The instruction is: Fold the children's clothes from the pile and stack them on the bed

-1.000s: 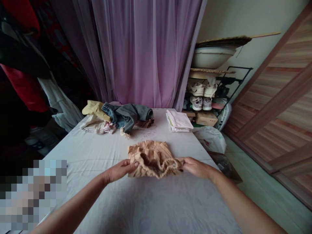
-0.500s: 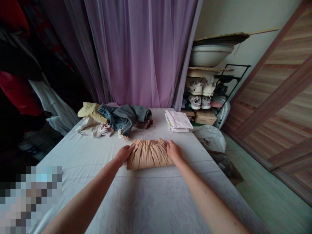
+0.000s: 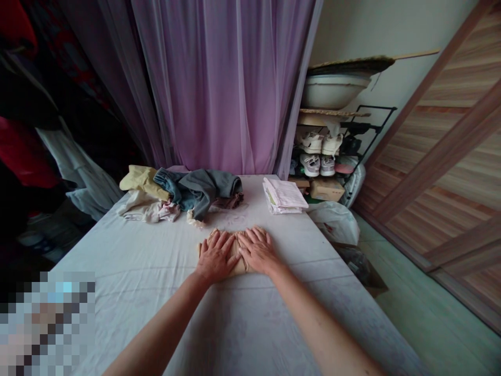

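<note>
A tan garment with a gathered elastic waistband (image 3: 239, 265) lies folded on the pale bedsheet (image 3: 156, 308), mostly covered by my hands. My left hand (image 3: 216, 256) rests flat on its left part, fingers spread and pointing away from me. Pressed flat on the right part is my right hand (image 3: 257, 251), also with its fingers apart. The two thumbs nearly meet over the middle of the cloth. Beyond the hands, to the right, sits a neat stack of folded pale pink cloth (image 3: 285, 196).
A loose heap of clothes (image 3: 199, 188) lies at the far left of the bed, yellow, blue, grey and white. Behind hangs a purple curtain (image 3: 211, 89). Off the right edge stand a shoe rack (image 3: 332, 143), a plastic bag (image 3: 338, 222) and a box (image 3: 376, 277).
Both hands have left the garment's side edges and moved inward onto its top, fingers now spread flat. The garment appears narrower than before. The view has shifted slightly.
</note>
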Demonstrator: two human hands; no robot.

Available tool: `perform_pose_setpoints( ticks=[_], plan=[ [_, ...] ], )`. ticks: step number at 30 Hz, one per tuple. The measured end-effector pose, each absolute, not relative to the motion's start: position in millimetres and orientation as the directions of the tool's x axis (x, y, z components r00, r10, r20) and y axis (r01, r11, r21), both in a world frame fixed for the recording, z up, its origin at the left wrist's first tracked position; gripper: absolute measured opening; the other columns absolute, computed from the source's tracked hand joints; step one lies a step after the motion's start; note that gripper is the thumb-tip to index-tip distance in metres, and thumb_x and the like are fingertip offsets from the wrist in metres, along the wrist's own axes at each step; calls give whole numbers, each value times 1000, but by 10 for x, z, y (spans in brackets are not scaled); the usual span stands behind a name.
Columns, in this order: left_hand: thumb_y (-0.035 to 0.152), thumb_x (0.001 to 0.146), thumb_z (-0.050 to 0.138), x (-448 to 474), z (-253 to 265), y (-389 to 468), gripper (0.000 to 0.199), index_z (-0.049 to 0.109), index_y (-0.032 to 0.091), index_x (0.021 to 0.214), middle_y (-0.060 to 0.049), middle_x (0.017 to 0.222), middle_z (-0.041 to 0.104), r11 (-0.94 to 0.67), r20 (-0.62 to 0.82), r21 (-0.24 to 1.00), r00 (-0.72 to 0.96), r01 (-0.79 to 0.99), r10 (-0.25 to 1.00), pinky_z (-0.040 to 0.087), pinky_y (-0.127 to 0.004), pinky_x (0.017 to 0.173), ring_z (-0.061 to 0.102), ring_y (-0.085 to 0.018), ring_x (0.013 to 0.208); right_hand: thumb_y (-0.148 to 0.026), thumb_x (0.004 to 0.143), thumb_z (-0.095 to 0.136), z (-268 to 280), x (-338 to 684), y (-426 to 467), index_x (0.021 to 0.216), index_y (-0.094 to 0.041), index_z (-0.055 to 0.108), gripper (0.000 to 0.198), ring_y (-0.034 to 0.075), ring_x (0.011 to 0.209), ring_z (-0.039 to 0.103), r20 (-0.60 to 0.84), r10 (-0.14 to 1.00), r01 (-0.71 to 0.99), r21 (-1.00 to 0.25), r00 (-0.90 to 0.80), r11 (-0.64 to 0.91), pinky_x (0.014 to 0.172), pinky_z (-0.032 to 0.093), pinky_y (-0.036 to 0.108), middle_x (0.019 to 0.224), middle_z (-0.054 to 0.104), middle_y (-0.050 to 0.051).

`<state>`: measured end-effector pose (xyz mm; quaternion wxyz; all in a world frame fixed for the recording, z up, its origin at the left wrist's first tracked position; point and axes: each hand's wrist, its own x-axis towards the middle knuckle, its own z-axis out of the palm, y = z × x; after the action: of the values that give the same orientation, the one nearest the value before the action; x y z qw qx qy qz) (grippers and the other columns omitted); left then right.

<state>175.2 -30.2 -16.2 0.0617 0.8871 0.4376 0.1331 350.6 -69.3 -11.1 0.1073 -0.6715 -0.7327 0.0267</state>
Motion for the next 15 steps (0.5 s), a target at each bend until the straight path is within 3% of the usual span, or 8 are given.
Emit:
perform_pose_setpoints(
  ticks=[6, 10, 13, 15],
  plan=[
    [51, 93, 45, 1713, -189, -274, 58, 43, 26, 146, -12, 155, 38, -586, 131, 268, 573, 765, 809, 23, -69, 109, 25, -35, 145, -47, 96, 40, -153, 3526, -687, 137, -34, 53, 44, 30, 142, 28, 184, 981, 968, -228, -68, 110, 113, 25, 57, 148, 47, 5],
    [41, 96, 41, 1544, -175, -215, 50, 47, 22, 142, -13, 152, 43, -580, 215, 323, 539, 748, 814, 31, -59, 110, 32, -31, 143, -33, 97, 37, -132, 3671, -638, 126, -26, 63, 39, 22, 136, 41, 302, 953, 893, -429, 2, 134, 114, 30, 40, 142, 53, 7],
    [39, 95, 43, 1337, -145, -177, 48, 53, 15, 135, -17, 147, 47, -439, 307, 298, 351, 848, 885, 36, -50, 109, 40, -31, 138, -32, 93, 44, -103, 3906, -559, 129, -21, 61, 41, 21, 135, 43, 167, 930, 743, -654, 328, -144, 111, 33, 33, 143, 52, 10],
    [43, 93, 45, 1220, -92, -174, 49, 58, 13, 129, -19, 140, 54, -306, 248, 261, 243, 916, 938, 41, -46, 105, 48, -32, 131, -39, 87, 55, -90, 4068, -503, 125, -18, 63, 44, 26, 130, 50, -16, 884, 614, -714, 466, -336, 105, 39, 35, 134, 60, 12]
  ],
)
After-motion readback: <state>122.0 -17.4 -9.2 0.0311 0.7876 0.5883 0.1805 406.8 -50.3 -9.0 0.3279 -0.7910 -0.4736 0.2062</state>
